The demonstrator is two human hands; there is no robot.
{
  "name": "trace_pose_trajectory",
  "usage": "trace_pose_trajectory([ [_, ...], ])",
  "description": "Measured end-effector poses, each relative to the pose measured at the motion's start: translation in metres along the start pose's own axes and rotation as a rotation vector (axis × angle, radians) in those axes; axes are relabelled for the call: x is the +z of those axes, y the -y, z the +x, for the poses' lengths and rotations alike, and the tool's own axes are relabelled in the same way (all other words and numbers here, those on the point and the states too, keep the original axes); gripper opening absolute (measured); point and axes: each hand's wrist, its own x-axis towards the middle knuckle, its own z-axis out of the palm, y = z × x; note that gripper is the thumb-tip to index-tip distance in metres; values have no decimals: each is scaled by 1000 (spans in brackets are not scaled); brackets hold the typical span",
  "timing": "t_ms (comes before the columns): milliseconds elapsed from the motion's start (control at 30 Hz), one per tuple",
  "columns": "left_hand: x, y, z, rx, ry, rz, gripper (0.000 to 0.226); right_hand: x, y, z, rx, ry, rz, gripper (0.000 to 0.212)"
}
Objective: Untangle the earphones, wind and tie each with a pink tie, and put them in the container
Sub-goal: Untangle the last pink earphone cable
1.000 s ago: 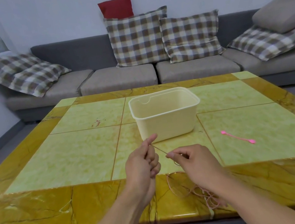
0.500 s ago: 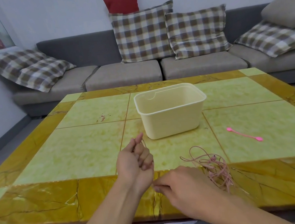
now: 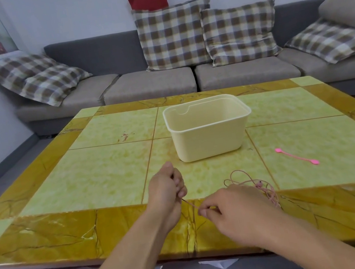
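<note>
A tangle of pink earphones (image 3: 254,182) lies on the table near its front edge, partly behind my right hand. My left hand (image 3: 165,189) is curled into a fist around one end of the cord. A short taut stretch of cord runs from it to my right hand (image 3: 229,210), which pinches it between thumb and fingers. A cream plastic container (image 3: 210,138) stands open beyond the hands, mid-table. One pink tie (image 3: 296,156) lies flat to the right of the container.
The yellow and green tiled table (image 3: 85,180) fills the foreground. A grey sofa (image 3: 149,85) with checked cushions runs along its far side. Bits of paper lie on the floor under the table's front edge.
My right hand has shifted right along the cord, and a short taut stretch now shows between the two hands. The tangle has stayed on the table beside my right hand.
</note>
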Motion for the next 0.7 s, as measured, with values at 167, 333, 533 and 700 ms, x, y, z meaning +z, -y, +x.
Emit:
trace_pose_trajectory([
  [167,-5,15,-5,60,367,570,31,-26,-18,-2,-27,-185,52,28],
  [333,-3,13,-17,-186,728,498,37,-30,-51,4,13,-270,301,22],
  [533,8,2,-19,-378,822,124,48,-17,-68,21,2,-374,779,10],
  [700,12,0,-19,-400,807,17,38,-3,-60,26,60,-260,926,17],
])
